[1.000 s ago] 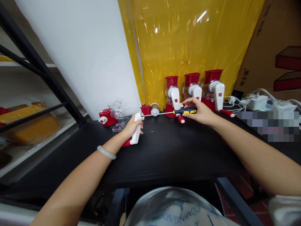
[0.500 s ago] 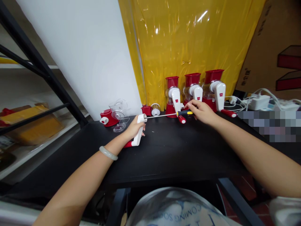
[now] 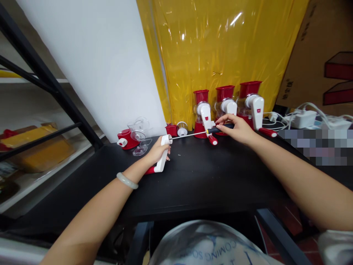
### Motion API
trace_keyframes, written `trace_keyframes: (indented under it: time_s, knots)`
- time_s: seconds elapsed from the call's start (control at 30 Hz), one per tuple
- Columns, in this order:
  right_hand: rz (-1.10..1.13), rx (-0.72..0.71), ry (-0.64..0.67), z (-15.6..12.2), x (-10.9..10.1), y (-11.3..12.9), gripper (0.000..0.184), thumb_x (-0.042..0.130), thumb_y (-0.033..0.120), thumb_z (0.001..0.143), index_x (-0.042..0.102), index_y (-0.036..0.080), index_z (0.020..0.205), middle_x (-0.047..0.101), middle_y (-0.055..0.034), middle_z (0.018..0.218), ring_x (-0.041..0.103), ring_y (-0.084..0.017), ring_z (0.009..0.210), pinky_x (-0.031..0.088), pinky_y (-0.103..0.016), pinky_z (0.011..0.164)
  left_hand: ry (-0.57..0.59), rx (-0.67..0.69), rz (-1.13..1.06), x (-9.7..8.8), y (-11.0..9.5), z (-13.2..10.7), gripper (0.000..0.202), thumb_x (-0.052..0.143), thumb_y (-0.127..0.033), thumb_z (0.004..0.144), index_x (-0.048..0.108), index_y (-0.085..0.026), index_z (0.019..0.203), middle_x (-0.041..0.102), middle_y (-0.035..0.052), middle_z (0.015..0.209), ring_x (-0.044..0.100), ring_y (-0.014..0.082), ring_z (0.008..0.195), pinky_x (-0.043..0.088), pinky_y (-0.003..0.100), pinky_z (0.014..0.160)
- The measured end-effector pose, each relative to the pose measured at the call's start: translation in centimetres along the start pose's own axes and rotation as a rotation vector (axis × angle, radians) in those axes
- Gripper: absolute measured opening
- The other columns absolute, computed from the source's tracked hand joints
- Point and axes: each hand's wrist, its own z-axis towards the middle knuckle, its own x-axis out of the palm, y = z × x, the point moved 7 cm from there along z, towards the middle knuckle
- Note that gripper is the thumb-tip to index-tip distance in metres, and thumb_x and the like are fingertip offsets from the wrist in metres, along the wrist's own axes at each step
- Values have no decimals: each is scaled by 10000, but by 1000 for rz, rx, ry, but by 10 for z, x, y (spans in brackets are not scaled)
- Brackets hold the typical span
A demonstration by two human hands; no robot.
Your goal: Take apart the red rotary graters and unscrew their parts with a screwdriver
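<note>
Head cam, our L hand (image 3: 159, 150) wrapped round white crank (image 3: 162, 159) over blk table (image 3: 198, 187), our R hand (image 3: 237, 128) pinching screwdriver (image 3: 211, 130) by its dark grip, w/ tip at crank's round end; 3 red/white grinders (image 3: 229, 106) behind, near yellow sheet (image 3: 190, 55)

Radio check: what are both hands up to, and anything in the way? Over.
Left hand gripping white crank. Right hand on screwdriver, tip at crank's round end. Three grinders behind, not blocking.
</note>
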Motion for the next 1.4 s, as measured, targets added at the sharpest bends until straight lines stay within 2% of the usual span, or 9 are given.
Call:
trace_keyframes:
  time_s: [0.33,0.47,0.6,0.73,0.83,0.97,1.13,1.3,1.4]
  knots:
    - [256,49,-94,2,-1,-15,429,772,436,671,594,261,1020,610,-7,914,610,-189,866,499,-383,850,15,-17,-13,5,-5,-4,503,549,-164,641,418,-205,1125,515,-54,682,539,114,500,486,237,387]
    - [350,128,-123,2,3,-23,345,594,564,804,541,275,985,606,1,843,613,-168,773,525,-335,702,13,-18,-15,5,-5,-4,493,543,-167,640,416,-207,1115,505,-58,674,528,112,487,481,241,383]
    - [477,219,-72,1,9,-26,433,454,670,841,445,290,1047,625,9,763,618,-174,608,496,-318,532,13,-2,-19,4,-3,-3,476,552,-181,635,427,-203,1094,500,-59,673,529,110,504,482,235,386]
    - [370,164,9,-2,8,-17,477,425,706,839,421,295,1081,613,18,654,615,-199,498,453,-326,440,19,7,-28,2,-1,1,485,559,-193,634,427,-206,1101,498,-66,662,521,107,494,484,235,377]
    - [178,132,45,-4,6,-12,462,388,686,869,462,281,1079,561,30,545,528,-173,385,380,-308,383,16,15,-27,1,1,3,477,558,-192,634,424,-203,1092,499,-66,636,519,117,492,483,239,364]
    - [53,151,17,-4,2,-13,407,412,630,890,527,261,1018,484,53,494,449,-134,367,337,-280,388,11,17,-44,1,1,3,468,565,-188,625,428,-201,1072,498,-64,644,520,117,506,485,236,361]
    - [194,202,5,-1,5,-23,337,550,552,847,528,253,999,482,63,538,445,-111,402,325,-235,383,13,25,-65,2,-2,2,476,582,-199,615,426,-202,1066,493,-65,670,521,107,514,481,224,369]
    - [393,233,-40,0,7,-30,363,701,481,746,551,272,1001,560,20,831,575,-120,641,486,-251,520,5,7,-49,1,-1,2,485,567,-192,618,426,-201,1082,489,-64,666,517,110,502,484,238,367]
    - [473,239,-59,0,6,-29,411,749,451,696,559,287,1020,556,26,851,594,-127,706,528,-282,618,11,2,-30,3,-2,1,488,559,-187,633,423,-204,1101,491,-61,676,520,109,500,486,241,372]
